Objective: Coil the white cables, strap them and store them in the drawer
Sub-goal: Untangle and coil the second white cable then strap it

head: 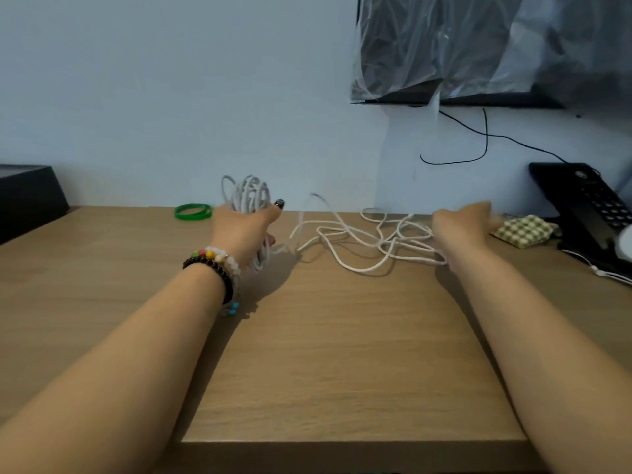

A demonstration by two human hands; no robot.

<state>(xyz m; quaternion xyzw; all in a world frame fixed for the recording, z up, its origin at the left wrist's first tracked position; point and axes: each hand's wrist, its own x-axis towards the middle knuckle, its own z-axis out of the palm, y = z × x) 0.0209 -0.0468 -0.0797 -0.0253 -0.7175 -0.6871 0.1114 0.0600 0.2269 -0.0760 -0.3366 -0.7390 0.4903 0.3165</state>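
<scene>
Looping upward in a tight bundle, the coiled white cable (249, 196) stands in the left hand (243, 230), whose fingers and thumb are curled round its lower part. From that bundle the uncoiled white cable (359, 239) trails rightward in loose tangles across the wooden desk (342, 354), its far loops reaching the right hand (461, 222). That hand hovers low over the desk's back edge with its fingers stretched forward (motion blur hides whether they pinch any strand, so its grip cannot be told). Beaded bracelets (213, 265) circle the left wrist. Just left of the bundle lie green rubber bands (193, 211) on the desk. Right of the right hand sits a checked cloth pouch (523, 230), then a black telephone (588, 203). A black box (27, 196) occupies the far left, and a plastic-wrapped screen (478, 49) hangs on the wall above.
</scene>
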